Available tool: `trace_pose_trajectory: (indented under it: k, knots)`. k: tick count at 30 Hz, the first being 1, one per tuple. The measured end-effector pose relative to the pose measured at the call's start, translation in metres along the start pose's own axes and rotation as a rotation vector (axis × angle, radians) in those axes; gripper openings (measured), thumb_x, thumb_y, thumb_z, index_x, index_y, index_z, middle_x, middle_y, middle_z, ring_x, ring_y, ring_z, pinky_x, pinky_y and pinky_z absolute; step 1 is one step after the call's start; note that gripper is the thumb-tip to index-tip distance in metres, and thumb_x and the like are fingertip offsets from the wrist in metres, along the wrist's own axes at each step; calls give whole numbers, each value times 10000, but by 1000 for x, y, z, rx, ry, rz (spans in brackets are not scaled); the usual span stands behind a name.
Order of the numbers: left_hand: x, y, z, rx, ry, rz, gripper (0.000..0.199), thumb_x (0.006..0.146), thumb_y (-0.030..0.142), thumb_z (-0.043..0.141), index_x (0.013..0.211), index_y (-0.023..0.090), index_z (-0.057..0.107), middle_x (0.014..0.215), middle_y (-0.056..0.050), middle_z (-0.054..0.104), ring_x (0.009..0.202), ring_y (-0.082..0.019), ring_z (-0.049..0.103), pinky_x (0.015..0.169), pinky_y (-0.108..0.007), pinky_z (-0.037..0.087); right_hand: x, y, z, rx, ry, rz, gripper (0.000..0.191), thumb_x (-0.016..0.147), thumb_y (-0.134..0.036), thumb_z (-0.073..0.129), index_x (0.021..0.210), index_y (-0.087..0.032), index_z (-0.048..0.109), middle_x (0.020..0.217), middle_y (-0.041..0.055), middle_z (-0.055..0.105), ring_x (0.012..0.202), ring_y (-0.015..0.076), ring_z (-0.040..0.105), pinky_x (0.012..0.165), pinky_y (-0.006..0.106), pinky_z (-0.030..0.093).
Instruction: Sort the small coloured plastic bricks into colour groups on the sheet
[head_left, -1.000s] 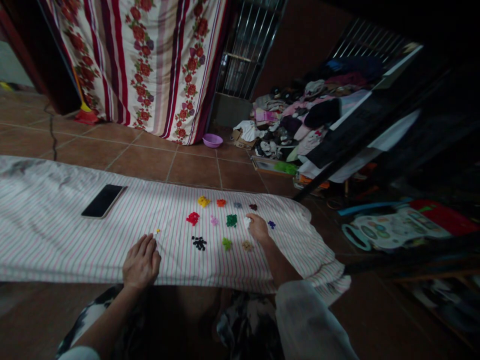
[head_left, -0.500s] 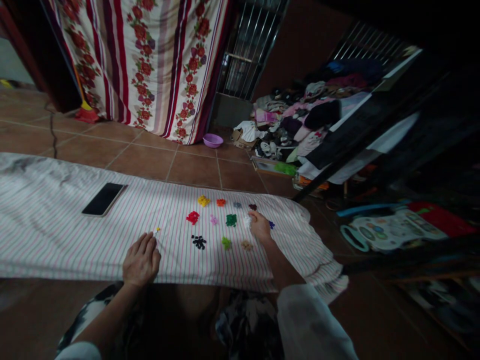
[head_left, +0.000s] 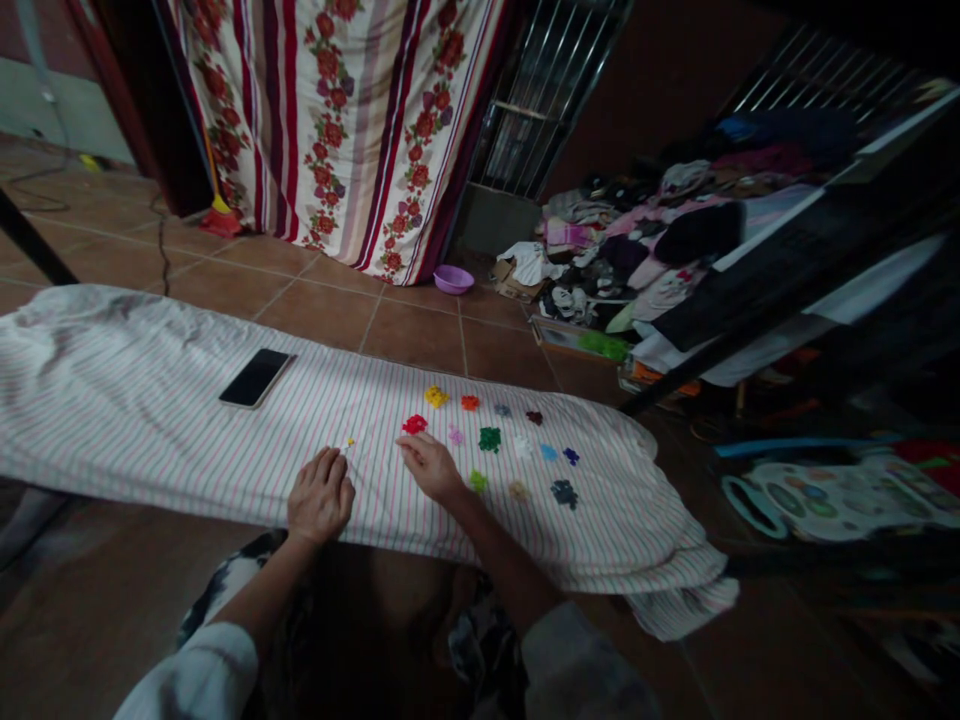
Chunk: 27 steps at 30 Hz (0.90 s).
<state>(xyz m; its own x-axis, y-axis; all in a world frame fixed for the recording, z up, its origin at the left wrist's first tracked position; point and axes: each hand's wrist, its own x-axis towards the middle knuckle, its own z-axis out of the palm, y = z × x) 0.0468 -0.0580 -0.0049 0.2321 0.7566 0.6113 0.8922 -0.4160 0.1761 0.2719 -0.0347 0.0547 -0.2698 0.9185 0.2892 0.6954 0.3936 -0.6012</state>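
Small piles of coloured pieces lie on a striped cloth (head_left: 360,500), among them red (head_left: 414,425), yellow (head_left: 436,397), dark green (head_left: 490,439), white (head_left: 523,445) and light green (head_left: 478,481). My left hand (head_left: 321,495) rests on the cloth with fingers curled, its fingertips at a tiny white and yellow piece (head_left: 350,442). My right hand (head_left: 431,466) is just below the red pile, thumb and fingertips pinched together; whatever they hold is too small to make out. It hides the black pile.
A dark-screened phone (head_left: 257,379) lies on the cloth to the left. Beyond are a floral curtain (head_left: 367,130), a purple basin (head_left: 454,279) and heaped clothes (head_left: 637,235). A toy board (head_left: 847,492) is at the right.
My right hand has moved left from the white pile to below the red one. My left hand stays by the tiny piece. The whole view has shifted, so the cloth sits further right.
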Motion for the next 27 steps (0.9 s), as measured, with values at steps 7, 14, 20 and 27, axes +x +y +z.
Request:
trace_pose_trajectory:
  k: [7, 14, 20, 27]
  knots:
    - [2, -1, -2, -42, 5, -14, 280, 871, 226, 442, 1087, 132, 593, 1160, -158, 619, 1136, -283, 556, 920, -401, 433, 29, -39, 58, -60, -186, -24, 299, 937, -162, 438, 1142, -173, 655, 1055, 87, 666, 1006, 170, 607, 924, 302, 475]
    - [3, -1, -4, -28, -53, -40, 246, 867, 233, 444, 1033, 143, 602, 1124, -160, 611, 1062, -280, 566, 896, -406, 436, 41, -48, 74, -97, -200, 63, 318, 931, -144, 423, 1147, -195, 650, 1052, 77, 640, 983, 160, 599, 918, 288, 474]
    - [4, -1, -6, -47, -72, -49, 259, 866, 229, 443, 1043, 137, 609, 1135, -167, 609, 1111, -294, 543, 905, -417, 429, 49, -54, 77, -174, -248, 119, 323, 937, -162, 415, 1150, -239, 646, 1036, 58, 631, 951, 155, 592, 882, 274, 467]
    - [3, -1, -3, -36, -30, -36, 284, 876, 238, 447, 1094, 135, 596, 1137, -164, 612, 1137, -288, 543, 902, -407, 432, 50, -56, 81, -218, -241, 160, 280, 921, -153, 425, 1110, -231, 617, 1059, 50, 604, 971, 162, 576, 874, 278, 460]
